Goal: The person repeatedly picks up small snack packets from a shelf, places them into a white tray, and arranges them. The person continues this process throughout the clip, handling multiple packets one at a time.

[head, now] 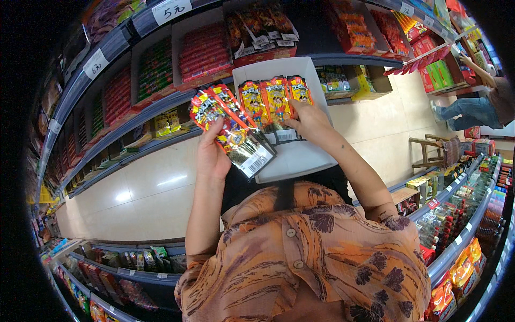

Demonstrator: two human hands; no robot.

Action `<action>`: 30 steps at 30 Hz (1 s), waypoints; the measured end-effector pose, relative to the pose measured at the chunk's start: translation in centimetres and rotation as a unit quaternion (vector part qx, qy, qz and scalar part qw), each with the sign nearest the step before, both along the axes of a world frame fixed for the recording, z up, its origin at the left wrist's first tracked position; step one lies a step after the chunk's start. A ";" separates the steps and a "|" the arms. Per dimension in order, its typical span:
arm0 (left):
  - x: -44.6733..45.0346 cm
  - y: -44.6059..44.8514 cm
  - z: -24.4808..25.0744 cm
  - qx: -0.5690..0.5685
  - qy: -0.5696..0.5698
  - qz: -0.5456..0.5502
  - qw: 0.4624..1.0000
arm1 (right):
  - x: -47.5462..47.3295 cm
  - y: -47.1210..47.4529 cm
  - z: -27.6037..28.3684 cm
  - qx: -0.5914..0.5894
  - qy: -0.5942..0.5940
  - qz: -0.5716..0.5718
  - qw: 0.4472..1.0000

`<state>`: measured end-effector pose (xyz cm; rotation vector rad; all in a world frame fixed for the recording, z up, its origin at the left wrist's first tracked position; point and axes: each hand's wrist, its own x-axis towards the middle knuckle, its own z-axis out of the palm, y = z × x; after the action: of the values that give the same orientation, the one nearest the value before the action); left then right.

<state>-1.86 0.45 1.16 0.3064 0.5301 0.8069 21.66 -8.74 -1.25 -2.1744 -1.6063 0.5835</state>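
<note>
My left hand grips a stack of shiny snack packets, red, yellow and black, fanned slightly, with the thumb on top. A barcode shows at the stack's lower end. Right of it, a white cardboard box sits tilted against my front, its upper edge close to the shelf. Inside lies a row of similar snack packets, set side by side. My right hand reaches into the box over its right side. Its fingertips touch the packets around the middle and right ones; whether they pinch one is hidden.
Ahead, a shelf holds open boxes of red packets, green packets and dark packets. A wooden stool stands on the tiled floor to the right, near a person in jeans. Shelves with bottles run behind at right.
</note>
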 end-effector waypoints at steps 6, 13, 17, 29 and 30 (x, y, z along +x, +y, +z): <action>0.7 -1.2 -0.6 0.016 0.018 -0.036 0.999 | 0.8 1.3 -0.8 -0.026 0.207 -0.064 0.976; 1.1 -1.5 -0.4 0.027 0.056 -0.039 0.997 | 0.8 1.7 -1.7 -0.051 0.270 -0.082 0.958; 1.2 -1.5 0.1 0.032 0.042 -0.046 0.998 | 1.3 1.8 -2.2 -0.026 0.282 -0.128 0.951; 2.1 -1.3 -0.6 0.018 0.047 -0.054 0.997 | 2.0 1.5 -3.8 0.130 0.226 -0.079 0.962; 1.9 -1.4 -0.3 0.028 0.045 -0.061 0.997 | 2.0 1.4 -3.7 0.152 0.239 -0.094 0.954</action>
<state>0.05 -0.94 0.81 0.4238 0.5685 0.6921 23.66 -7.31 -4.92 -1.7615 -1.1339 0.6863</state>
